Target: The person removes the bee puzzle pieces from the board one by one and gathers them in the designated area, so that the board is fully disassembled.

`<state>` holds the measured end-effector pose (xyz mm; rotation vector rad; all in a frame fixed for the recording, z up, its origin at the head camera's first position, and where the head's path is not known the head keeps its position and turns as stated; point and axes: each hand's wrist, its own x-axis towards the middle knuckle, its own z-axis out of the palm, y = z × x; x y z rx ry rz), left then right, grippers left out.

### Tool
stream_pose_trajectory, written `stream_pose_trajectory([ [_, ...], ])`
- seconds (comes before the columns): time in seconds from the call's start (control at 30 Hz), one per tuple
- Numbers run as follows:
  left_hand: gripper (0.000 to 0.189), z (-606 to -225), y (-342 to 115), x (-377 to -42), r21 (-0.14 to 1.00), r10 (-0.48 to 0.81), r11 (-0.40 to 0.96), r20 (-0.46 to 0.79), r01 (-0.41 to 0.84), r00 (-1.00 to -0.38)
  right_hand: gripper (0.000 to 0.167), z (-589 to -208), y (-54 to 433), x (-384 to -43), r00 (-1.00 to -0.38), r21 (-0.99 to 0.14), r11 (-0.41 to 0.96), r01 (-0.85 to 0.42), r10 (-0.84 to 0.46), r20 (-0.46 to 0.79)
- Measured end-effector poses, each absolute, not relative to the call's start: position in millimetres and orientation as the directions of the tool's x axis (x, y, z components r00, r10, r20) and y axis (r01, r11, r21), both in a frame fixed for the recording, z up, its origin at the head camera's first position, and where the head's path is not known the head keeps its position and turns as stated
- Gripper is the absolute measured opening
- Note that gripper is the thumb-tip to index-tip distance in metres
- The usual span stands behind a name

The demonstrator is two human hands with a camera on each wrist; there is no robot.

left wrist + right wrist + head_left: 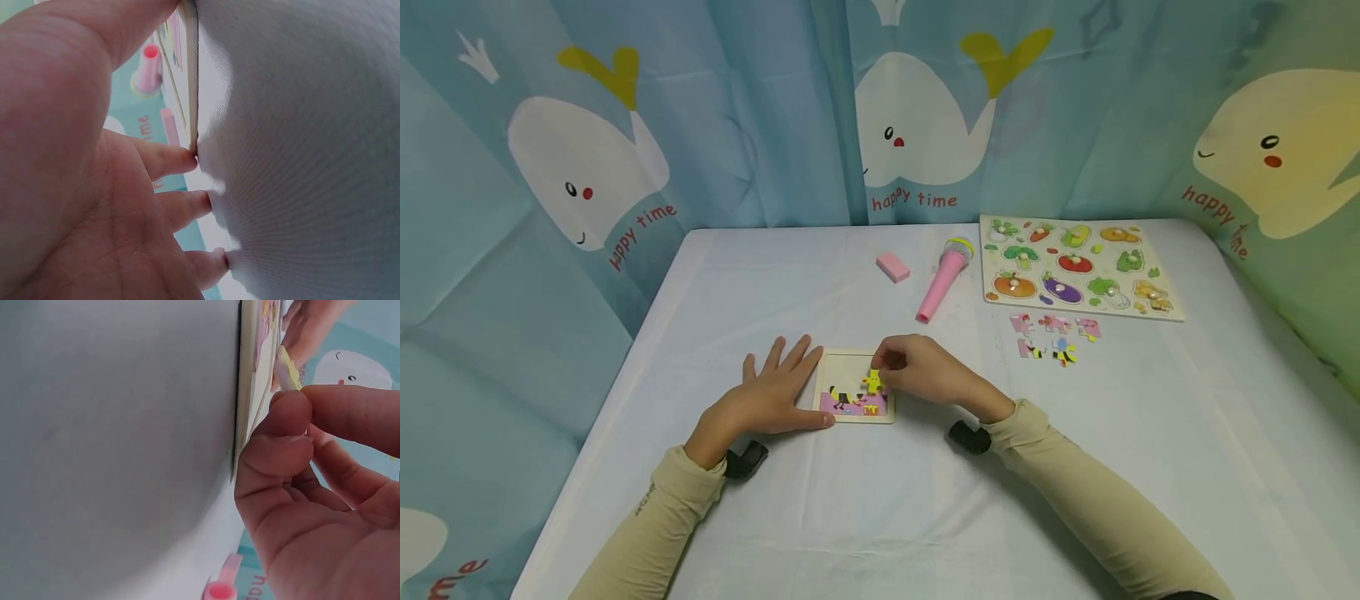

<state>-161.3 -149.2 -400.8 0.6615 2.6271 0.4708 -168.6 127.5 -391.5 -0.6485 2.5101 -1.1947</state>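
Observation:
A small wooden puzzle tray (pixel 850 357) lies on the white table, with pink, yellow and black pieces (pixel 842 407) fitted along its lower part. My left hand (pixel 772 393) rests at its left side, fingers spread straight, with thumb and index fingertip touching the frame's edge. Between thumb and fingertip my right hand (pixel 917 367) pinches a yellow puzzle piece (pixel 872 382) over the right part of the tray. In the right wrist view the yellow piece (pixel 287 370) is tilted and raised above the tray's rim (pixel 247 381).
Several loose puzzle pieces (pixel 1063 350) lie to the right, below a vegetable peg board (pixel 1082 267). A pink toy microphone (pixel 942 287) and a pink block (pixel 892 267) lie behind the tray. A blue whale-print curtain (pixel 775 125) hangs along the table's back edge.

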Motion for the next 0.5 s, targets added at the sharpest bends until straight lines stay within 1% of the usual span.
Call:
stream_pose_trajectory([
  [0.5, 0.109, -404.1, -148.5, -162.2, 0.397, 0.502, 0.837, -0.285, 0.377, -0.816, 0.011, -387.7, 161.1, -165.0, -0.884, -0.821, 0.526, -0.221, -0.464, -0.059],
])
